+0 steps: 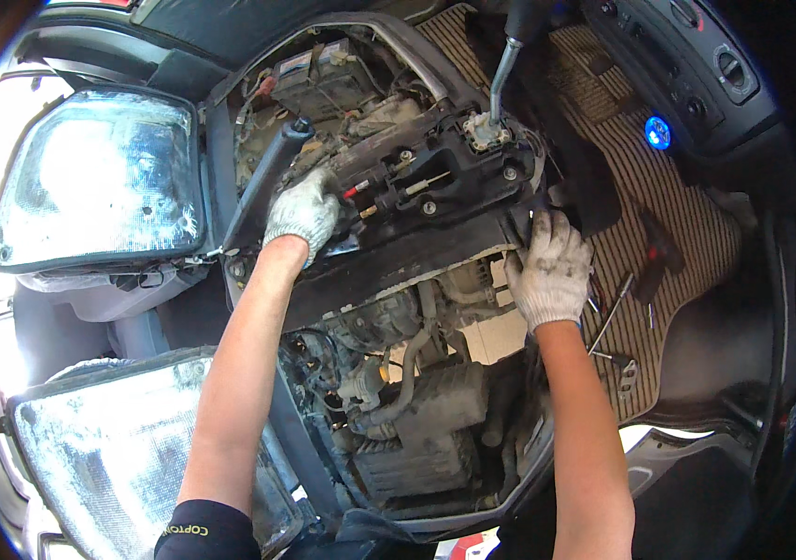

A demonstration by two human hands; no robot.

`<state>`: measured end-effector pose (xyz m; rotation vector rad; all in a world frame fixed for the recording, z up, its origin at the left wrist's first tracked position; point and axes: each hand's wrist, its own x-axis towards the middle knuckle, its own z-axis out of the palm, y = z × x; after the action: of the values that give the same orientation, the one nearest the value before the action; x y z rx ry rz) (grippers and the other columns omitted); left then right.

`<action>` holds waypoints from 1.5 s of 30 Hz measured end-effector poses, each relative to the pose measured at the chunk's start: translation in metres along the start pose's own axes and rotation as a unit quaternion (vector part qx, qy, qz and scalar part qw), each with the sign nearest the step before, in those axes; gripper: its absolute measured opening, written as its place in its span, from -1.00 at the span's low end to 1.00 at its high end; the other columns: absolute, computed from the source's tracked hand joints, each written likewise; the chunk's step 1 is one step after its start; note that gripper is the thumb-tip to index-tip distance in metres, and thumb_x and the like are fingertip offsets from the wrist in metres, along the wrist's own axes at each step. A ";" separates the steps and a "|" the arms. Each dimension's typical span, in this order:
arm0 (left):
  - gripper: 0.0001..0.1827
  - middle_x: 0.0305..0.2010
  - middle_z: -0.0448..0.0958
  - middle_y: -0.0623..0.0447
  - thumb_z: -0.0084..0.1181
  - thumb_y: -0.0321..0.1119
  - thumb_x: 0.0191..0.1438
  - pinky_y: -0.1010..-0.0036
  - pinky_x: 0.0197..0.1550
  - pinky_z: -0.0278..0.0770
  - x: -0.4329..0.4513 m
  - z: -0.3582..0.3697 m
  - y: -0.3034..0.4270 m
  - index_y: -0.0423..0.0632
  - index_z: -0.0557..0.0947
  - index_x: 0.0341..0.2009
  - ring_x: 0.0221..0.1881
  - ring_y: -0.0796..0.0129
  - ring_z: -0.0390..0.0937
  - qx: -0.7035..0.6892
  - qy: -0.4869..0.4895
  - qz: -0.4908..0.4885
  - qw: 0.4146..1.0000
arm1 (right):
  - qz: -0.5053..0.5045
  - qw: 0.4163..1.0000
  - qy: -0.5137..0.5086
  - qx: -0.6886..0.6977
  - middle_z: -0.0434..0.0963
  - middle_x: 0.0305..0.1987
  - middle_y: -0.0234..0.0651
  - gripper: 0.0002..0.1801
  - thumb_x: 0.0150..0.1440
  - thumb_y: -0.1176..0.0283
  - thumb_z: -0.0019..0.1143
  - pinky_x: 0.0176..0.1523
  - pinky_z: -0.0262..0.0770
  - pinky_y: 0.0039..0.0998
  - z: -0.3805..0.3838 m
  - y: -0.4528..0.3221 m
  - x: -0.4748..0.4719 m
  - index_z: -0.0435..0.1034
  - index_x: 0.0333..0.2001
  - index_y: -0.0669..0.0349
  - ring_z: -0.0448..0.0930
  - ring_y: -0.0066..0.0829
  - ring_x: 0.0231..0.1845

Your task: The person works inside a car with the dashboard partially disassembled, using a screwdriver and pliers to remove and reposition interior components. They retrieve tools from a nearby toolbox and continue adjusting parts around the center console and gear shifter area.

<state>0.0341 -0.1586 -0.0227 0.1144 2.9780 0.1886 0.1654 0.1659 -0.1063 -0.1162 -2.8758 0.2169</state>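
My left hand (304,210), in a whitish knit glove, is curled down at the rear of the black centre tunnel (426,241), beside the handbrake lever (268,171). Its fingertips are hidden, so any grip is unclear. At the tunnel's front end, my right hand (550,269) wears a soiled knit glove. Its fingers point forward and the thumb stands apart; the dark part beneath hides whether it grips anything. Between the hands lie control cable ends (426,183) and several bolts. Ahead of them rises the gear lever (503,80) from its exposed metal base (485,131).
Tilted-back seats show silvery undersides (96,175). A battery (324,77) sits in the far opening; an air filter housing (426,427) and hoses fill the near one. On the striped floor mat (685,203) lie a dark power tool (657,252) and a metal rod tool (611,311).
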 end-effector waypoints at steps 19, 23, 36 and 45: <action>-0.68 -0.13 0.66 -0.33 0.03 -0.27 0.22 -0.01 0.05 0.57 -0.021 -0.018 0.025 0.04 0.64 0.05 -0.04 -0.22 0.63 0.142 -0.014 0.018 0.990 | 0.009 1.000 -0.011 0.022 0.36 0.28 -0.05 -0.18 -0.01 0.12 0.36 0.20 0.36 -0.04 -0.003 0.002 0.000 0.26 0.28 0.25 0.42 -0.07 0.20; -0.56 -0.02 0.64 -0.34 0.00 -0.34 0.22 0.05 0.17 0.50 -0.030 -0.016 0.007 -0.06 0.54 0.20 0.06 -0.23 0.58 0.083 0.000 0.037 0.996 | -0.008 1.000 0.017 0.017 0.38 0.25 -0.07 -0.21 0.01 0.13 0.34 0.10 0.40 -0.08 0.001 0.004 -0.001 0.27 0.26 0.23 0.44 -0.10 0.13; -0.58 0.10 0.50 -0.28 0.32 -0.20 0.07 0.05 0.19 0.51 -0.072 0.003 0.028 -0.01 0.67 0.03 0.13 -0.20 0.53 0.092 0.072 0.039 0.992 | -0.001 1.000 0.010 0.018 0.39 0.23 -0.11 -0.25 0.00 0.14 0.33 0.10 0.39 -0.11 -0.002 0.004 0.001 0.29 0.23 0.21 0.45 -0.15 0.11; -0.73 -0.27 0.62 -0.15 0.12 -0.19 0.23 0.09 -0.21 0.66 -0.057 0.009 0.003 -0.01 0.66 -0.06 -0.27 -0.06 0.67 0.172 0.114 0.144 0.968 | -0.006 1.000 0.016 0.007 0.39 0.22 -0.10 -0.26 0.01 0.14 0.33 0.07 0.39 -0.10 0.000 0.000 0.000 0.29 0.22 0.21 0.45 -0.15 0.09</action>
<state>0.0919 -0.1599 -0.0225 0.6057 3.1766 -0.3090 0.1650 0.1659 -0.1061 -0.0988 -2.8413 0.2303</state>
